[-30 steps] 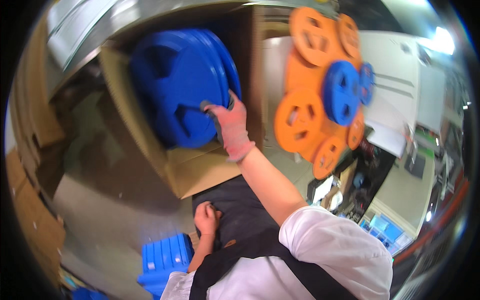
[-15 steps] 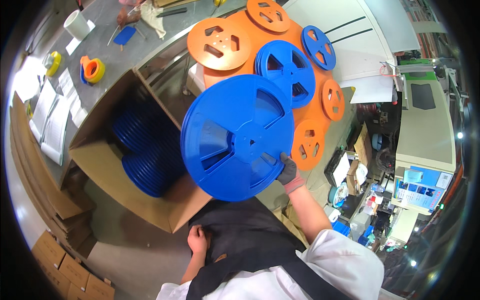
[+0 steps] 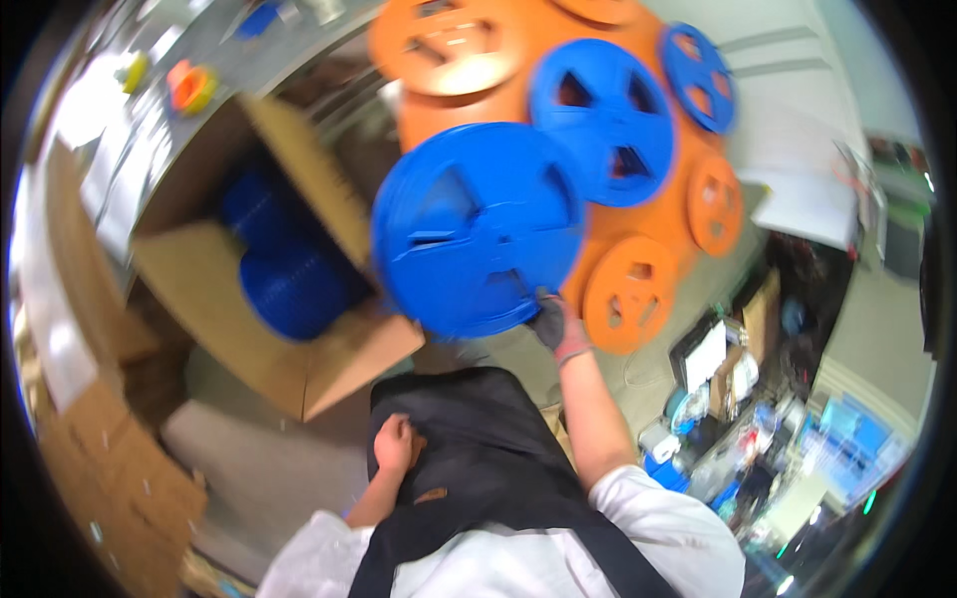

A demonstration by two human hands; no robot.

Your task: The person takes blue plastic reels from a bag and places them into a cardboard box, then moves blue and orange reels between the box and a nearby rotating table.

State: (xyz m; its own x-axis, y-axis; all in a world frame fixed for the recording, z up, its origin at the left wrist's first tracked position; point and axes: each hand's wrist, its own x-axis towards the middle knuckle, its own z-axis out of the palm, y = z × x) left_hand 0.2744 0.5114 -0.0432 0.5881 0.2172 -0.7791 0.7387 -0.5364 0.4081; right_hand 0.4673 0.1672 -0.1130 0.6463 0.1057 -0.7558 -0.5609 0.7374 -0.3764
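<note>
My right hand (image 3: 558,324), in a dark glove with a pinkish cuff, grips the lower right rim of a large blue plastic reel (image 3: 478,234). The reel's edge looks thick, so several may be stacked, but blur hides how many. It hangs in front of an orange surface, overlapping another blue reel (image 3: 603,120). My bare left hand (image 3: 397,444) is loosely curled in front of my black apron, with nothing visible in it. To the left, an open cardboard box (image 3: 224,309) contains rows of blue reels (image 3: 294,289) standing on edge.
Orange reels (image 3: 628,294) and a smaller blue reel (image 3: 698,78) lie on the orange surface. A grey table (image 3: 224,50) with tape (image 3: 191,88) stands at the far left. Cardboard cartons (image 3: 120,478) sit at the lower left; cluttered equipment stands at the right.
The view has shifted and blurred. The held blue reel sits higher in view, with my right hand still gripping its rim. My left hand stays curled by the apron.
</note>
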